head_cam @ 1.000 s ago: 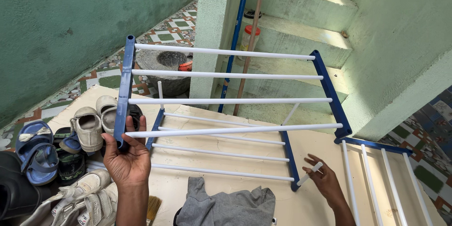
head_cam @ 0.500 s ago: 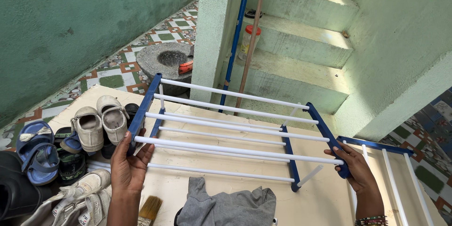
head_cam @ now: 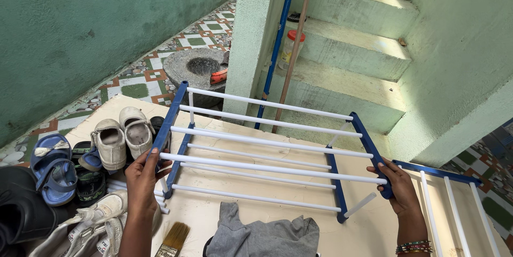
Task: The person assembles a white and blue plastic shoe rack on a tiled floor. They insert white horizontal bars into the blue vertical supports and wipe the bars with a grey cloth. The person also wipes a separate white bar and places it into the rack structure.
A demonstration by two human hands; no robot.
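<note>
Both hands hold a blue-and-white drying rack (head_cam: pixel 267 144) level above the cream worktop (head_cam: pixel 368 230). The left hand (head_cam: pixel 141 171) has its grip wrapped around the left blue side bar, the right hand (head_cam: pixel 398 185) wrapped around the right one. A grey cloth (head_cam: pixel 262 235) and a paintbrush (head_cam: pixel 173 238) lie below; shoes (head_cam: pixel 115 139) sit to the left.

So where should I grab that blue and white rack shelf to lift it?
Probably by the two blue end bars, one from each side, as here: the left hand grips the left bar and the right hand the right bar of the blue and white rack shelf. It is wide and flat, and its white rods are thin.
</note>
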